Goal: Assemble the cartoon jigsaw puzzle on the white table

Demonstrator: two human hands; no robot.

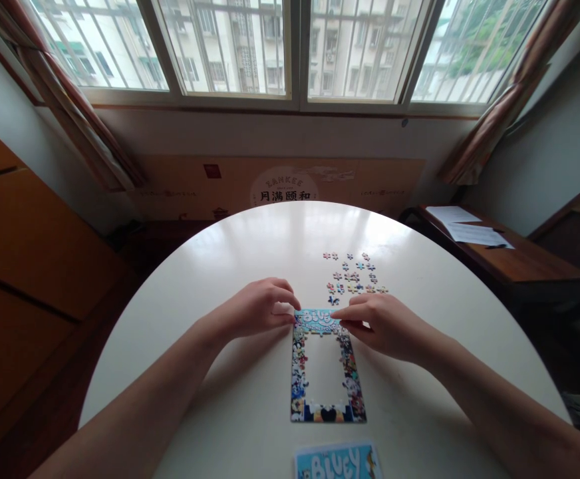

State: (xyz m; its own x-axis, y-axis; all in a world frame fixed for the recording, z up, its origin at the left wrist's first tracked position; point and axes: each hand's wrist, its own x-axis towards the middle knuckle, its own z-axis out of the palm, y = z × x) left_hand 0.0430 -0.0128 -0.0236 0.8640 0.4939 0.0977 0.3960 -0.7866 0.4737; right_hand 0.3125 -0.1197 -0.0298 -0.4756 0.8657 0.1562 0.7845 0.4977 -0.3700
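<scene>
A jigsaw puzzle (298, 382) lies flat on the table, joined as a rectangular border around a bare middle. Its blue top strip carries "Bluey" lettering. At the top left corner is my left hand (260, 307), its thumb and curved fingers apart and their tips touching the puzzle's edge. My right hand (382, 320) rests at the top right, with its index finger stretched onto the blue strip and the thumb lower, at the side edge. I see no piece held in either hand. Beyond the hands are several loose puzzle pieces (352, 277), spread out.
The round white table (195, 286) fills the middle of the view. A blue "Bluey" picture (337, 462) lies at the near edge, partly cut off. On the right, papers (477, 234) and a dark pen lie on a wooden surface (529, 259). Windows stand behind.
</scene>
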